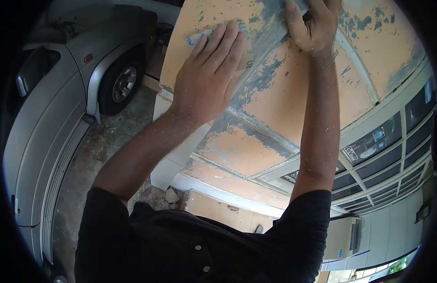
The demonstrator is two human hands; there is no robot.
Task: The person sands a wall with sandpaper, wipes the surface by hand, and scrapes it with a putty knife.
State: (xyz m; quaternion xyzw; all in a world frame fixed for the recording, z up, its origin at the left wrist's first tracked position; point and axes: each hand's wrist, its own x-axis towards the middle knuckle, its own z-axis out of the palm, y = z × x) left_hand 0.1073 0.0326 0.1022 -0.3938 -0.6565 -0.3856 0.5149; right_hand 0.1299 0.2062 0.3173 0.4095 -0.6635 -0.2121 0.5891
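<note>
My left hand (pixel 209 75) lies flat with its fingers stretched forward, pressing a sheet of sandpaper (pixel 196 39) onto a peach-painted wooden surface (pixel 178 63). Printed lettering shows on the sheet's backing around my fingers; its rough side is hidden. To the right, my right hand (pixel 315 30) closes around a worn grey edge (pixel 275 35) of the same woodwork, thumb on the near side. Some of its fingertips are out of sight. Pale dust specks both forearms. Patches of grey show through the peach paint near both hands.
A silver vehicle (pixel 49 137) with a black tyre (pixel 122 87) stands at the left on a stained concrete floor (pixel 93 155). Gridded window panes (pixel 374 144) run along the right. A beige box-shaped appliance (pixel 338 236) is at lower right, and rubble (pixel 171 195) lies near the base.
</note>
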